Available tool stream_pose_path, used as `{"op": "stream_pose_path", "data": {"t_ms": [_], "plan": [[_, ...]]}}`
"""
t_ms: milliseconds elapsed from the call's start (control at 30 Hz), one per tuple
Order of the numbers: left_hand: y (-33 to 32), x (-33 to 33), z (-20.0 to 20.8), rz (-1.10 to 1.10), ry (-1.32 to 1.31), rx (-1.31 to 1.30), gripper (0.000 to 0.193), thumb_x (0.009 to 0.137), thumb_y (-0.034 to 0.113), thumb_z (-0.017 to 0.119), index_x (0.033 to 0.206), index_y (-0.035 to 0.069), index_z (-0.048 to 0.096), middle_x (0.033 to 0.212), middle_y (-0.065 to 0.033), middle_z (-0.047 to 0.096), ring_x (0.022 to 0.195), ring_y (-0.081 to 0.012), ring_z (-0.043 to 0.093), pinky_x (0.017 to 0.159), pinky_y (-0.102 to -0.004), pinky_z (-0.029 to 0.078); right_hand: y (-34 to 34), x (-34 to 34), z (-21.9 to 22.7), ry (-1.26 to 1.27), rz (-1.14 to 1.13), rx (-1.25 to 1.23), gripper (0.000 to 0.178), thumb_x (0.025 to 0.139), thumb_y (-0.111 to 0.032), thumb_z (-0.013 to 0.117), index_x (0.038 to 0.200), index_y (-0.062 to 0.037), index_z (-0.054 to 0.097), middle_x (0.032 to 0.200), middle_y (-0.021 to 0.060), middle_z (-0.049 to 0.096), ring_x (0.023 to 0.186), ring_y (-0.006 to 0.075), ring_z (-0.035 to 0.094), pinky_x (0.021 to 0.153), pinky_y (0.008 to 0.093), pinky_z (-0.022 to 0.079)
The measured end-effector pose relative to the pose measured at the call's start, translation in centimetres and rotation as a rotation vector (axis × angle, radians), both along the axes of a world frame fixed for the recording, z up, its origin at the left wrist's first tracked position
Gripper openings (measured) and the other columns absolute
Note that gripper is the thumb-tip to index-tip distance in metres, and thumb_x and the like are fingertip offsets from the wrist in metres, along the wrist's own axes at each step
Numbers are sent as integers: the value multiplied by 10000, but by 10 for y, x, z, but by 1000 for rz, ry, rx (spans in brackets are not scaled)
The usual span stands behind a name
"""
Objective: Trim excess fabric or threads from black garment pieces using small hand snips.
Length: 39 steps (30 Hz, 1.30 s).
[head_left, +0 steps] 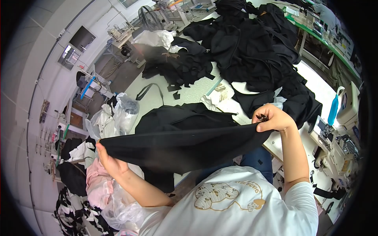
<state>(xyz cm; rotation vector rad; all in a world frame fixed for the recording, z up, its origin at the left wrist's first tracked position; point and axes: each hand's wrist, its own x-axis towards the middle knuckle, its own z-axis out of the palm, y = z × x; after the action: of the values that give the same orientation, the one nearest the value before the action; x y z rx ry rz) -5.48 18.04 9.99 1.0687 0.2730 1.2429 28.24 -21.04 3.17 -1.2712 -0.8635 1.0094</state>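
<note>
A black fabric piece (185, 147) is stretched taut between my two hands, in front of my body. Its left end is gripped by my left hand (113, 164), with the fingers partly hidden behind the cloth. My right hand (275, 118) pinches the other end, thumb on top. A small dark object (261, 117) shows within the curl of my right fingers; its kind is unclear. Just beyond the stretched cloth, more black fabric (173, 116) lies on the pale table (151, 94).
A large heap of black fabric (252, 47) covers the table's far side, with small black scraps (177, 95) nearer. Clear plastic bags (128, 112) and pink cloth (98, 183) are at the left. A sewing machine (338, 157) and a blue-handled tool (334, 108) are at the right.
</note>
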Motion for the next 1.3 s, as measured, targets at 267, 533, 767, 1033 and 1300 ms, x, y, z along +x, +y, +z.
{"op": "stream_pose_path", "data": {"t_ms": [267, 533, 767, 1033, 1300], "plan": [[12, -28, 35, 1284, 418, 694, 168, 918, 154, 686, 962, 7, 617, 890, -76, 603, 811, -195, 548, 774, -315, 460, 83, -50, 9, -197, -390, 54, 82, 818, -34, 710, 885, -2, 674, 757, -47, 609, 703, 26, 509, 643, 205, 407], [-112, 41, -132, 318, 880, 1242, 121, 822, 96, 610, 906, 78, 694, 905, -78, 689, 792, -289, 650, 721, -386, 527, 127, -82, -11, -483, -547, 216, 100, 805, -5, 709, 902, 3, 682, 841, 84, 687, 736, 138, 637, 670, 251, 486], [-74, 60, -200, 386, 590, 318, 254, 923, 98, 589, 1145, -7, 652, 1170, -221, 657, 1015, -342, 651, 910, -425, 500, 96, -106, 13, -835, -336, 409, 232, 682, 55, 713, 891, -43, 698, 684, 67, 596, 569, 196, 584, 498, 298, 444], [-3, -89, -207, 816, 1151, 1059, 288, 923, 128, 571, 1165, -9, 644, 1201, -206, 647, 1132, -383, 593, 1001, -467, 447, 54, -88, -20, -1115, -325, 245, 382, 573, -7, 685, 950, -69, 686, 696, 22, 625, 537, 192, 590, 473, 309, 442], [112, 41, -152, 817, 1227, 1268, 288, 913, 147, 587, 1153, 1, 650, 1173, -216, 649, 1106, -408, 597, 981, -483, 454, 94, -42, -61, -1126, -648, -11, 233, 667, 12, 718, 884, -13, 637, 782, 146, 628, 703, 339, 639, 629, 390, 502]]}}
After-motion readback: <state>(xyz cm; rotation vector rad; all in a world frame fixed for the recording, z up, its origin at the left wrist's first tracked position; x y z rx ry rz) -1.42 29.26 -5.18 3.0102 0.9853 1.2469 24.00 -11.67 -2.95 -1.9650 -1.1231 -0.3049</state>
